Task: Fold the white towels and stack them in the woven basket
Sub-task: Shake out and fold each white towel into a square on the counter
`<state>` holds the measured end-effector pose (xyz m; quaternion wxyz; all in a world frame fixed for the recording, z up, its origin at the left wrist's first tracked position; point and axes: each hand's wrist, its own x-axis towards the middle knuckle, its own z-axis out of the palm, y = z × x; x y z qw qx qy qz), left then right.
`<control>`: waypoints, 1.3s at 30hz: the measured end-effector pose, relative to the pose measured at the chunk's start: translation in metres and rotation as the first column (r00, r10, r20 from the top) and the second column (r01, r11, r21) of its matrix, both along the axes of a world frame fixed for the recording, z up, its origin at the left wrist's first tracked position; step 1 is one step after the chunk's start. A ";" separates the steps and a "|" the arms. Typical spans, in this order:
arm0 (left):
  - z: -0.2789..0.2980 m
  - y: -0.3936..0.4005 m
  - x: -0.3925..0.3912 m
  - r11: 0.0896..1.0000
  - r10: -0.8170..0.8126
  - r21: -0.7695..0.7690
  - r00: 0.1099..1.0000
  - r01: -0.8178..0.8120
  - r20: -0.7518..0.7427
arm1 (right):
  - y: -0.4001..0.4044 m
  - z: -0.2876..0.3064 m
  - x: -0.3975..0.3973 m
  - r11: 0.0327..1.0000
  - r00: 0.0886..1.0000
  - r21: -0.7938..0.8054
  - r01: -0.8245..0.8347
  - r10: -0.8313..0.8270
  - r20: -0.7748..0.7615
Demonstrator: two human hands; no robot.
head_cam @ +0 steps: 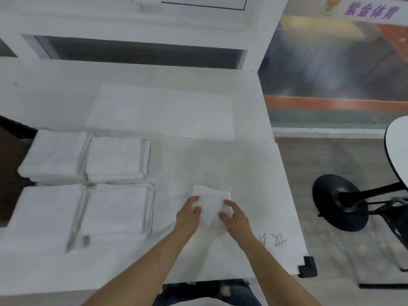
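A small folded white towel (211,208) lies near the middle of the white tabletop (254,164), towards its near edge, and both hands are on it: the left hand (187,216) grips its left side with the fingers (195,200) curled over the cloth, and the right hand (235,217) holds its right side with fingers bent around the edge. The bundle looks small and thick, so the main risk, as I judge it, is that the layers slip or spring open once either hand lets go, leaving a lopsided fold that will not sit square on a pile. A grip taken only at the two sides could also let the middle sag and the inner layers slide out when it is lifted. To the left, four stacks of folded towels (114,160) sit close together in two rows; the far left stack (55,155) reaches the tabletop's left edge, where a careless nudge in passing could tip it over the side. A larger white cloth (161,111) lies spread flat on the far part of the tabletop. No woven basket can be seen in this view, so the carry to it would be made toward a place out of sight, which raises the chance of the fold loosening on the way. Handwritten marks (272,240) sit on the tabletop just right of the right wrist. A black stool base (340,202) stands on the floor to the right.
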<state>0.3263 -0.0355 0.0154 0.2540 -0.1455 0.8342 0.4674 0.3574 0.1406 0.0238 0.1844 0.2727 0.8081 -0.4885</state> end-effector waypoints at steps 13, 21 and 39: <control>0.106 -0.065 0.027 0.955 0.288 0.133 0.936 -0.265 -0.203 | -0.054 0.093 -0.005 0.956 0.965 -0.253 -0.149 0.084 -0.250; 0.123 -0.115 0.045 0.870 0.491 0.104 0.835 -0.481 -0.249 | -0.101 0.095 -0.029 0.861 0.883 -0.275 -0.429 0.334 -0.330; 0.106 -0.211 0.079 0.646 0.731 0.308 0.682 -0.699 0.015 | -0.242 0.098 -0.128 0.446 0.418 0.066 -0.893 0.873 -0.251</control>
